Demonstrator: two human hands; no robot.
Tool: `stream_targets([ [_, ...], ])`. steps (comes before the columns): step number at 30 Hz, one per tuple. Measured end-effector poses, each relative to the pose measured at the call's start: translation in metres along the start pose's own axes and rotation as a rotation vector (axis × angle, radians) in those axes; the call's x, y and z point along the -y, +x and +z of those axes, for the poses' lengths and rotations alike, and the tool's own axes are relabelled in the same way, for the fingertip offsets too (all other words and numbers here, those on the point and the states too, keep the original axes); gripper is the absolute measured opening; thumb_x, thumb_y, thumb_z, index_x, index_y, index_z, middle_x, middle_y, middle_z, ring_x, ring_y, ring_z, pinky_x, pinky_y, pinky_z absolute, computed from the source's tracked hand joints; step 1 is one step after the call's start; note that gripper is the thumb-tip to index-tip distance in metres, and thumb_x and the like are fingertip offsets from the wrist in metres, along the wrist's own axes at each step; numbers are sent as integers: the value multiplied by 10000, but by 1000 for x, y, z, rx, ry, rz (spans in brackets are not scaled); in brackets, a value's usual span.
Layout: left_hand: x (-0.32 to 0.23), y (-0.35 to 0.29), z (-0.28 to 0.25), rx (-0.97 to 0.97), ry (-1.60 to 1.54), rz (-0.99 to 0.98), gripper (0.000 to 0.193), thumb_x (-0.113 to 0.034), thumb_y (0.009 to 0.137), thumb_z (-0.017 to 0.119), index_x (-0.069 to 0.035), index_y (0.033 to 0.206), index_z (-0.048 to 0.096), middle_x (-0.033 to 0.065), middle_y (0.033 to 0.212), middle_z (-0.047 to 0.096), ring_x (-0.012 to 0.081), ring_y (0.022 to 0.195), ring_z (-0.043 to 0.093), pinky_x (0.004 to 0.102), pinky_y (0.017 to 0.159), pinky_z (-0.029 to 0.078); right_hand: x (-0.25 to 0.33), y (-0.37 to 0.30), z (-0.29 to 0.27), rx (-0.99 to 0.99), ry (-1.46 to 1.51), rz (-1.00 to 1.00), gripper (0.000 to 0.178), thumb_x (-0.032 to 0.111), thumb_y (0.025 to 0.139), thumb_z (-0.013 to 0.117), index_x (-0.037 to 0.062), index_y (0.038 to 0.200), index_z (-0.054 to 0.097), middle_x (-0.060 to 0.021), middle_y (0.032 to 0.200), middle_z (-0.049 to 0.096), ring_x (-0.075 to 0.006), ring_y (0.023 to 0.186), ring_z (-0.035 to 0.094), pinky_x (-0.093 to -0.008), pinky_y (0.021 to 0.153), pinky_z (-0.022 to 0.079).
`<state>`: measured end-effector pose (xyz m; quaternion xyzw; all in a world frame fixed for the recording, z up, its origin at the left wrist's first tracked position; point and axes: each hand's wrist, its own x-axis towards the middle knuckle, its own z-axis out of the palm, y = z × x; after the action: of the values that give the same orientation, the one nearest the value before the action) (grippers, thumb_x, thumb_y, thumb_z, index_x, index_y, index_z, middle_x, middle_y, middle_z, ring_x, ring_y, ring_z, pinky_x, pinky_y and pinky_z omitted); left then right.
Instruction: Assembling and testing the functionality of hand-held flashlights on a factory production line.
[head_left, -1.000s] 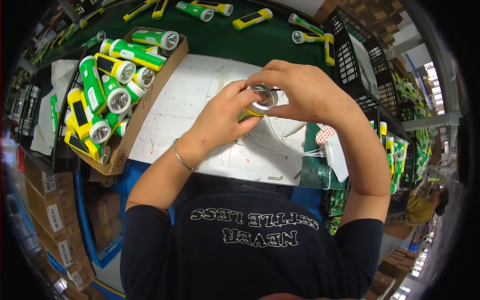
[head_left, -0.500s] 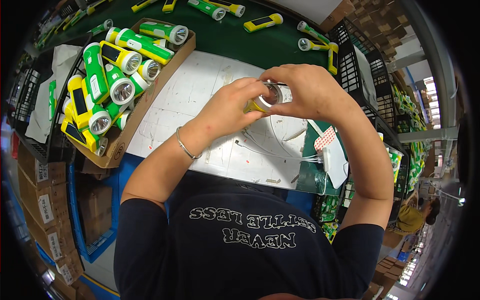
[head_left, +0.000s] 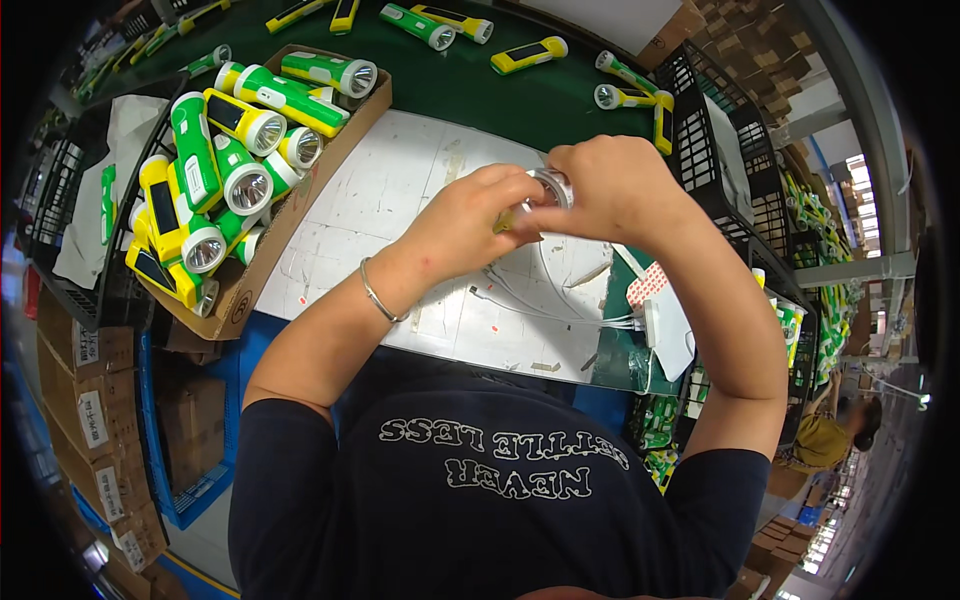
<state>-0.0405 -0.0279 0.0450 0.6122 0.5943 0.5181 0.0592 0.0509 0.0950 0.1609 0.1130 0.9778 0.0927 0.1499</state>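
Observation:
Over the white work board (head_left: 345, 215), both my hands close round a flashlight (head_left: 553, 188) whose lens end shows between them. My left hand (head_left: 465, 215) grips its yellow body, most of which the fingers hide. Curled about the clear, round rim of the head is my right hand (head_left: 622, 190), thumb at the near side and fingers at the far side. Thin white cables (head_left: 540, 312) lie on the board below my hands, leading to a small white box (head_left: 653, 322) at the right.
A cardboard box (head_left: 322, 178) piled with green and yellow flashlights stands at the left. More flashlights (head_left: 530, 55) lie on the green table beyond the board. Black crates (head_left: 715, 135) line the right side. A blue crate (head_left: 190, 490) sits lower left; another person (head_left: 828, 438) is far right.
My right hand has turned and drawn inward round the flashlight's head, and its thumb now reaches further left. Less of the yellow body shows between my hands.

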Motion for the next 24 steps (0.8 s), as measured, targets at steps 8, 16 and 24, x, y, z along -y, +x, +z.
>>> stream_targets([
  [8, -1, 0, -4, 34, 72, 20, 303, -92, 707, 733, -76, 960, 567, 64, 980, 591, 238, 883, 602, 328, 770, 504, -4, -4, 0, -16, 168, 62, 644, 672, 656, 608, 59, 841, 675, -118, 724, 660, -279, 688, 652, -356, 625, 521],
  [16, 0, -4, -10, -130, -1450, -410, 361, -137, 853, 622, -93, 1156, 433, 131, 1098, 565, 243, 1029, 574, 367, 925, 457, 31, -43, 106, 26, 1195, -78, 698, 471, 651, 715, 13, 1139, 516, -222, 978, 622, -312, 916, 618, -380, 802, 479],
  [24, 8, -10, 22, -176, -1547, -626, 361, -282, 887, 570, -43, 1137, 467, 161, 1055, 570, 251, 953, 590, 385, 883, 496, 61, -55, 149, 178, 2002, -270, 459, 244, 698, 652, 18, 1067, 502, -77, 836, 562, -180, 776, 563, -308, 694, 457],
])
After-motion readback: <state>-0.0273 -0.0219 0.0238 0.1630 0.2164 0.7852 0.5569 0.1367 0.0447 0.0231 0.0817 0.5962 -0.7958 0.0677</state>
